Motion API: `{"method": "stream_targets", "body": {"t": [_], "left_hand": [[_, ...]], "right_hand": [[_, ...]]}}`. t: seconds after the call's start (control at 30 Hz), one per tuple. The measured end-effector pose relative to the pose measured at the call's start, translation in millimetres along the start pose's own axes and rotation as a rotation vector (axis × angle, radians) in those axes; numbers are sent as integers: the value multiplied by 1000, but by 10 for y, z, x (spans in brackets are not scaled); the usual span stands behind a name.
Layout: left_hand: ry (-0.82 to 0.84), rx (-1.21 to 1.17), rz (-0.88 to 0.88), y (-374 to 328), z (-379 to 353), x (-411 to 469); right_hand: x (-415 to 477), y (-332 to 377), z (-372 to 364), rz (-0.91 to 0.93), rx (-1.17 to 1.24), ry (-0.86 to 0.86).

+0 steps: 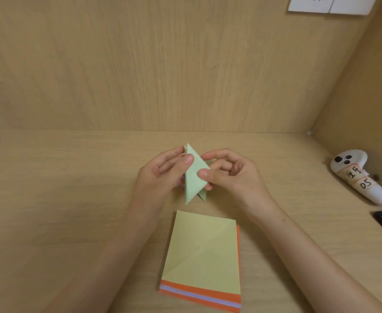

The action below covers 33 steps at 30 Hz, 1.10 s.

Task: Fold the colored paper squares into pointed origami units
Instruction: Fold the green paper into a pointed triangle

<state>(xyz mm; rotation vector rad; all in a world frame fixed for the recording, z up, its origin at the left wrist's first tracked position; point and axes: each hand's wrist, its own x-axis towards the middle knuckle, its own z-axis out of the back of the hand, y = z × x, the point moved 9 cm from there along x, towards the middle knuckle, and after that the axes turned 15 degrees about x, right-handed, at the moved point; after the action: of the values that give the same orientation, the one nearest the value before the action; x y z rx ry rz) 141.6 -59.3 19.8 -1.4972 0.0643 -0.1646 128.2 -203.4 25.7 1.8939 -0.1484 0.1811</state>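
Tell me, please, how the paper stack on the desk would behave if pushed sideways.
The paper stack would probably fan apart rather than slide whole: its orange and lilac sheets sit offset under the yellow top sheet. It looks thin, so likely light. The creased top sheet may lift or buckle.

The left hand [160, 177] and the right hand [235, 175] are bare, with short trimmed fingernails, and the left forearm [108, 256] and the right forearm [309, 256] are bare to the edge of view, the right bearing a tiny dark speck near the wrist.
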Motion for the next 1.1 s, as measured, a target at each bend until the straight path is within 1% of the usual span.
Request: {"method": "stream_targets", "body": {"t": [0.07, 0.13, 0.3, 0.43, 0.6, 0.67, 0.77, 0.83, 1.03, 1.1], "left_hand": [[-9, -4, -31, -42, 21, -7], [-37, -1, -51, -72, 59, -14], [-99, -41, -81, -122, 129, -45], [-109, -61, -87, -138, 134, -51], [-86, -70, -78, -123, 98, -44], [-73, -38, -68, -105, 90, -25], [-60, 111, -94, -112, 93, -5], [-67, 178, -109, -122, 95, -19], [-118, 149, -93, -106, 127, -26], [-115, 133, -90, -101, 119, -28]], "right_hand": [[-15, -31, -68, -19, -50, 45], [-28, -37, -86, -24, -62, 49], [-39, -43, -15, -50, 4, -49], [-70, -102, -45, -118, 68, -54], [-66, -47, 18, -78, 34, -101], [-62, -12, 39, -57, -16, -103], [-72, 37, 33, -37, -124, -81], [-79, 51, 29, -39, -147, -69], [-84, -72, 19, -140, -33, -77], [-84, -80, 32, -145, -28, -87]]}}
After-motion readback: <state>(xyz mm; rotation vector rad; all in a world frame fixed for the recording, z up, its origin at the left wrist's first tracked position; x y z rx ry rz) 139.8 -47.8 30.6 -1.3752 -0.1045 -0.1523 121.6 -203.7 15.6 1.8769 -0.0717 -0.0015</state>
